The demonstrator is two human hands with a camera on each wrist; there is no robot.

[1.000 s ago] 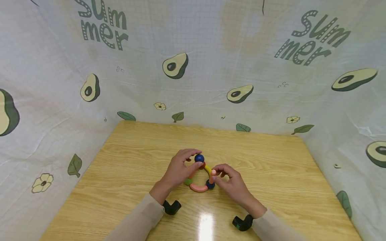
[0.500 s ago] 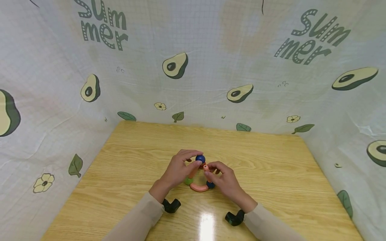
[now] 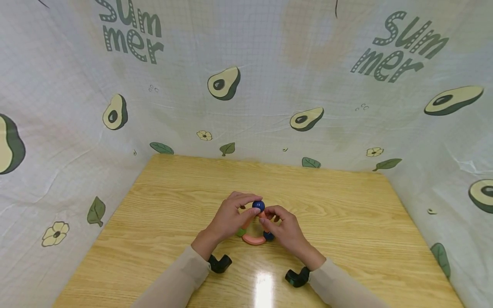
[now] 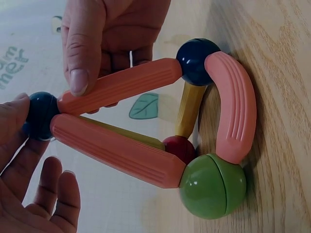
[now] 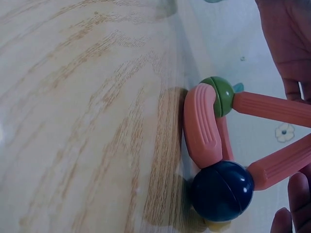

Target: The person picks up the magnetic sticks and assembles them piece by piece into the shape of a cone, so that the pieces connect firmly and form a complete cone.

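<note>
A small pyramid of ridged magnetic rods and balls stands on the table. My left hand point(image 3: 231, 218) pinches its top blue ball point(image 4: 41, 116) between thumb and fingers. My right hand point(image 3: 286, 226) pinches a straight salmon rod point(image 4: 126, 85), whose upper end meets that ball and lower end meets a dark blue ball point(image 4: 198, 60). Another salmon rod point(image 4: 116, 153) slopes from the top to a green ball point(image 4: 211, 187). A curved salmon rod point(image 4: 235, 109) links the green and dark blue balls at the base. Behind are a red ball point(image 4: 180, 149) and a yellow rod point(image 4: 189, 111).
The wooden table point(image 3: 173, 184) spreads around the pyramid. A white cloth point(image 3: 262, 85) printed with avocados and leaves hangs behind it and along both sides. Black devices point(image 3: 298, 277) are strapped at both wrists.
My right hand has moved left, tilting its salmon rod inward until the upper end meets the top blue ball. My left hand has shifted slightly right with that ball.
</note>
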